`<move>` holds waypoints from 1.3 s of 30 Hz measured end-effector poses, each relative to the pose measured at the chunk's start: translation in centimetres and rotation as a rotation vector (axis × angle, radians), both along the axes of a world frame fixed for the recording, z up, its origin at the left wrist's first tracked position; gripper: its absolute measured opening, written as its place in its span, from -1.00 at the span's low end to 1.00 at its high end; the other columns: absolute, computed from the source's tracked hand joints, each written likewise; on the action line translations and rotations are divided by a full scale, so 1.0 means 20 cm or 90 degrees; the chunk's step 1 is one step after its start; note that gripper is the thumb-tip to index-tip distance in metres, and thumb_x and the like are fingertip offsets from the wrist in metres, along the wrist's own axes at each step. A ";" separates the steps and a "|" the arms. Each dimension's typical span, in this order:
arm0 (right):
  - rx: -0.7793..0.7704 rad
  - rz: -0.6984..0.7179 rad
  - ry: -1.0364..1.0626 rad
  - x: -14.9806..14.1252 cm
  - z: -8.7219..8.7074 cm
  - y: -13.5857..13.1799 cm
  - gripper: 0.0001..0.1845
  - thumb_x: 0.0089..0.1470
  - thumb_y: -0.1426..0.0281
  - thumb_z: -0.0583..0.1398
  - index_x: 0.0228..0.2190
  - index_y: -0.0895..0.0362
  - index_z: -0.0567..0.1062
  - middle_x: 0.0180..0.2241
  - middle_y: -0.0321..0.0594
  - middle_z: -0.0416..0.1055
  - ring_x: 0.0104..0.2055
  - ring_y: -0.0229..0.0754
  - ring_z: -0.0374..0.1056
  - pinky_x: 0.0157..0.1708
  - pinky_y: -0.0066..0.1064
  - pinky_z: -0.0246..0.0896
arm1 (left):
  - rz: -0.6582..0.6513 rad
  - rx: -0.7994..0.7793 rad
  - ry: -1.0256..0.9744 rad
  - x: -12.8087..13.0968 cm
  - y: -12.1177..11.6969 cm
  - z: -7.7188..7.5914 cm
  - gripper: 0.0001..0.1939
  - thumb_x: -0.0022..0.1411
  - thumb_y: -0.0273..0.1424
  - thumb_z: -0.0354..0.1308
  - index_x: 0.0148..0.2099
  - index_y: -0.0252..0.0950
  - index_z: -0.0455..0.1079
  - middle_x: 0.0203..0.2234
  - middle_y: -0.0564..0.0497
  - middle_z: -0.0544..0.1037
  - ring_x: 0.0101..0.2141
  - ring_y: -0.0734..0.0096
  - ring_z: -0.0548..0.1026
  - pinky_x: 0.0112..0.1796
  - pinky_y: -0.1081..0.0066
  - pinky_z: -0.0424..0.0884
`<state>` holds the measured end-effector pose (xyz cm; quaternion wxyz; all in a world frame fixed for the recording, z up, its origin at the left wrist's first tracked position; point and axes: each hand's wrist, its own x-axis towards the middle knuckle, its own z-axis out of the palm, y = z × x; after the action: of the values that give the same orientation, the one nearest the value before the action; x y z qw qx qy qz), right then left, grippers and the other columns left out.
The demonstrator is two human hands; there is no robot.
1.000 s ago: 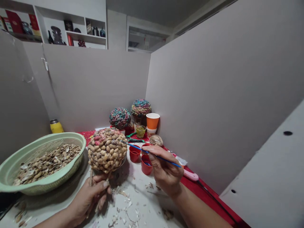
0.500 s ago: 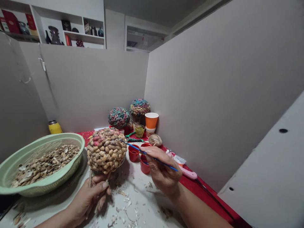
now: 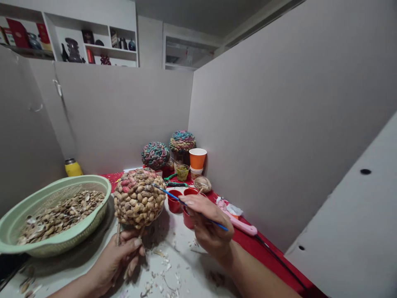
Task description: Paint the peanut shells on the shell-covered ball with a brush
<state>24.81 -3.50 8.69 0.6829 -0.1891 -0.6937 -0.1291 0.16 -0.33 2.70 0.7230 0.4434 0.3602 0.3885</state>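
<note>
A ball covered in peanut shells (image 3: 141, 200) stands on thin sticks in front of me, mostly bare tan with red and pink patches on top. My left hand (image 3: 125, 252) is closed around the sticks beneath it. Between the fingers of my right hand (image 3: 207, 223) is a blue paintbrush (image 3: 173, 196), its tip at the upper right side of the ball. Just behind that hand are small red cups (image 3: 175, 202), partly hidden by it.
At left stands a green basket (image 3: 104, 203) of shells. Two painted balls (image 3: 155, 155), an orange paper cup (image 3: 197, 158), twine (image 3: 203, 184) and green-handled pliers (image 3: 175, 183) are at the back. A pink-handled glue gun (image 3: 240, 223) lies right. Shell scraps litter the white surface.
My right hand and the paintbrush have moved slightly left, bringing the brush tip further over the ball. My left hand keeps its hold on the sticks.
</note>
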 end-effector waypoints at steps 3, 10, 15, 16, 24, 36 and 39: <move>-0.011 0.015 -0.027 -0.02 0.00 0.00 -0.50 0.15 0.70 0.18 0.06 0.06 0.52 -0.11 -0.11 0.66 -0.07 -0.09 0.61 -0.07 -0.21 0.57 | -0.015 0.022 0.013 -0.01 0.01 -0.02 -0.54 -0.13 -0.09 0.57 -0.41 -0.39 0.56 -0.61 0.04 0.61 -0.79 0.68 0.36 -0.77 0.66 0.25; -0.020 0.028 -0.027 -0.02 0.00 -0.02 -0.54 0.18 0.63 0.18 0.06 0.06 0.49 -0.16 -0.08 0.66 -0.13 -0.08 0.61 -0.14 -0.20 0.56 | -0.005 0.034 0.018 -0.03 0.01 -0.05 -0.55 -0.09 -0.09 0.55 -0.41 -0.39 0.56 -0.59 0.04 0.61 -0.79 0.70 0.36 -0.78 0.68 0.23; 0.000 0.011 -0.059 -0.03 -0.02 -0.03 -0.52 0.19 0.67 0.15 0.08 0.08 0.48 -0.13 -0.06 0.65 -0.07 -0.09 0.60 -0.08 -0.18 0.55 | -0.013 0.039 0.019 -0.02 0.01 -0.05 -0.56 -0.06 -0.11 0.54 -0.37 -0.39 0.55 -0.58 0.03 0.62 -0.79 0.68 0.37 -0.78 0.68 0.23; 0.005 0.007 -0.067 -0.03 -0.02 -0.03 -0.52 0.19 0.67 0.14 0.09 0.08 0.47 -0.13 -0.06 0.65 -0.06 -0.09 0.59 -0.07 -0.19 0.55 | -0.017 0.039 0.021 -0.02 0.01 -0.05 -0.56 -0.05 -0.11 0.54 -0.38 -0.39 0.55 -0.58 0.02 0.62 -0.79 0.68 0.36 -0.79 0.68 0.22; 0.031 0.023 -0.134 -0.04 -0.01 -0.02 -0.45 0.15 0.70 0.15 0.15 0.18 0.43 -0.13 0.03 0.64 -0.07 -0.12 0.59 -0.10 -0.26 0.55 | -0.019 0.051 0.020 -0.02 0.02 -0.06 -0.57 -0.04 -0.12 0.53 -0.39 -0.37 0.52 -0.58 0.02 0.63 -0.80 0.69 0.36 -0.79 0.68 0.22; -0.203 0.083 0.232 -0.09 0.00 -0.02 -0.83 0.21 0.46 0.29 -0.17 -0.01 0.61 -0.27 -0.26 0.68 -0.32 -0.20 0.63 -0.28 -0.39 0.60 | -0.026 0.063 0.038 -0.02 0.01 -0.07 -0.56 -0.04 -0.09 0.52 -0.42 -0.39 0.53 -0.61 0.01 0.60 -0.79 0.70 0.32 -0.78 0.67 0.19; -0.220 0.071 0.300 -0.08 0.04 -0.02 -0.94 0.19 0.35 0.32 -0.25 0.01 0.62 -0.35 -0.29 0.67 -0.42 -0.25 0.61 -0.35 -0.47 0.59 | -0.024 0.069 0.035 -0.02 0.01 -0.07 -0.57 -0.02 -0.10 0.51 -0.40 -0.37 0.51 -0.58 0.00 0.62 -0.78 0.70 0.34 -0.76 0.67 0.20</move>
<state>23.24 -3.82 9.47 0.7889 -0.2887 -0.5372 0.0762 -0.27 -0.08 1.31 0.6951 0.4992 0.3502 0.3809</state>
